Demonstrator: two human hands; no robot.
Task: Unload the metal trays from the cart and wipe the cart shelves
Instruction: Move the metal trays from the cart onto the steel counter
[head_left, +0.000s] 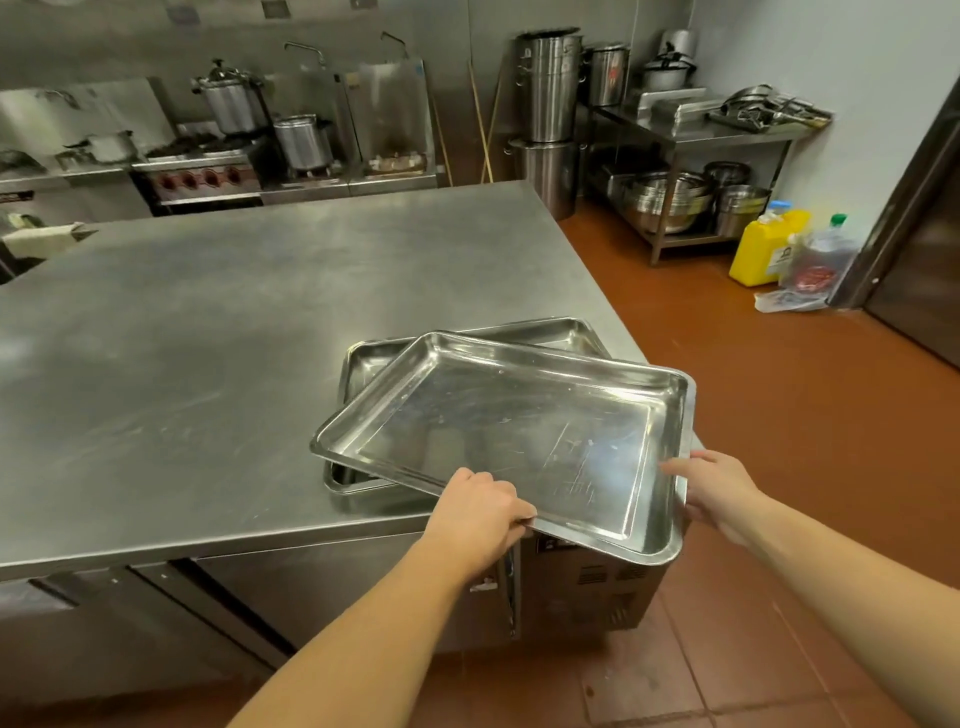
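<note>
1. the left hand (483, 512) is gripping the near long rim of the upper tray (514, 441), with its fingers curled over the edge.
2. the right hand (714, 488) is pinching the short right-hand rim, with the thumb lying on top. the fingers underneath are hiding from view.
3. the upper tray is facing open side up and is empty. its near right corner is overhanging the corner of the table (208, 364).
4. its far left part is covering the lower tray (545, 332), which is lying flat on the table. whether the two are touching cannot be told.
5. the lower tray is lying ahead and to the left of both grips, and the left hand is sitting nearer to it.
6. both long axes are running roughly left to right, but the upper tray is sitting skewed, its right end swung toward the person.
7. judgement: nesting is probably calling for a push forward and leftward, with the right end turning away.
8. the cart is not appearing in view.
</note>
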